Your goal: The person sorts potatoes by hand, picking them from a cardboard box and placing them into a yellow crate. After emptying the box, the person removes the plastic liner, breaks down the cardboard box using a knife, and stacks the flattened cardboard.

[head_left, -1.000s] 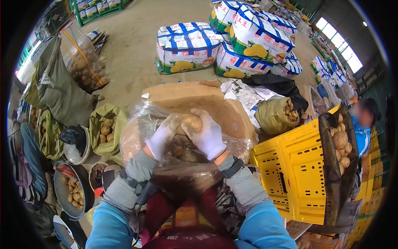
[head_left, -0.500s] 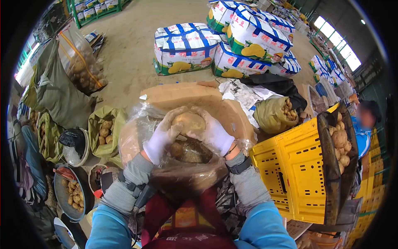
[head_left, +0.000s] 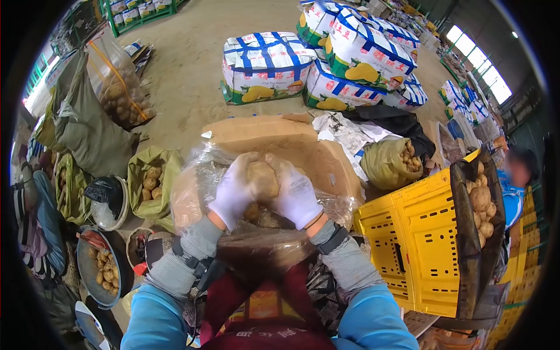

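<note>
Between my two white-gloved hands is a large potato (head_left: pixel 263 179), raised over an open cardboard box (head_left: pixel 256 131) with a clear plastic liner (head_left: pixel 204 157). My left hand (head_left: pixel 235 189) wraps its left side, slightly blurred. On the other side my right hand (head_left: pixel 296 192) closes around it, fingertips near those of the left at the top. Below the hands, another potato (head_left: pixel 252 211) shows in the lined box, partly covered by plastic and the gloves.
At right stands a yellow crate (head_left: pixel 408 245), with potatoes (head_left: pixel 482 201) in a dark-lined container beside it. Green sacks of potatoes (head_left: pixel 153 182) and a blue-grey basin (head_left: pixel 87 274) lie to the left. Printed white bags (head_left: pixel 268 67) are stacked ahead. A person (head_left: pixel 513 186) is at far right.
Both hands have turned the potato, and the grip around it has shifted. The right hand is now more upright along its side. The whole view has moved slightly.
</note>
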The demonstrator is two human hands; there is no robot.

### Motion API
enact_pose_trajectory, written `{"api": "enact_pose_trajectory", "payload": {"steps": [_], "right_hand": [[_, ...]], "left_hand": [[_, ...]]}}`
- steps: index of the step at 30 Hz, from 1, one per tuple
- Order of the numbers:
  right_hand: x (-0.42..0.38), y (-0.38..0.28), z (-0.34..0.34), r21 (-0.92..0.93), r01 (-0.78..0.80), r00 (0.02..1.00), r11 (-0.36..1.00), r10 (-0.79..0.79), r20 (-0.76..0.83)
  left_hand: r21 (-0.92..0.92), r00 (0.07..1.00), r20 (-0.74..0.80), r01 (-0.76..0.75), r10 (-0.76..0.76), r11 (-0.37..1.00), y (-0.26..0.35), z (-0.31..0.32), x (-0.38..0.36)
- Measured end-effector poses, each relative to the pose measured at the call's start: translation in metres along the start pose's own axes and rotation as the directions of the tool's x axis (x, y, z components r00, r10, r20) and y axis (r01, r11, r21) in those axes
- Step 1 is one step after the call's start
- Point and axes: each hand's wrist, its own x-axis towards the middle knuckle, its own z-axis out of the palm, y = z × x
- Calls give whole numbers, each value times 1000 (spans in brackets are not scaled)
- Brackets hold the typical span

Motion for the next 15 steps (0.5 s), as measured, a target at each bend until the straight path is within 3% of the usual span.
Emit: {"api": "enact_pose_trajectory", "payload": {"steps": [1, 4, 6, 7, 10, 11, 14, 15], "right_hand": [[0, -5, -1, 14, -17, 1000, 1000, 17, -15], [-3, -12, -3, 5, 24, 999, 1000, -24, -42], [-3, -10, -2, -24, 93, 994, 995, -95, -58], [-4, -9, 0, -37, 125, 990, 992, -127, -67], [-6, 0, 10, -48, 163, 985, 985, -165, -46], [-3, -1, 9, -41, 157, 986, 987, -159, -52], [0, -6, 7, -26, 161, 984, 987, -163, -78], [0, -5, 9, -29, 186, 978, 982, -188, -87]], "left_hand": [[264, 978, -43, -187, 205, 946, 7, 1, -3], [323, 982, -19, -172, 188, 931, 15, -7, -2], [29, 994, 54, 93, -94, 995, 3, -10, 5], [-108, 967, 123, 235, -222, 966, -6, -13, 8], [-545, 899, 126, 416, -419, 728, -35, -16, 11], [-594, 859, 131, 468, -495, 654, -8, -19, 14], [-328, 986, 22, 162, -164, 931, -10, -1, 2], [-226, 986, 65, 164, -153, 960, -3, -7, -1]]}}
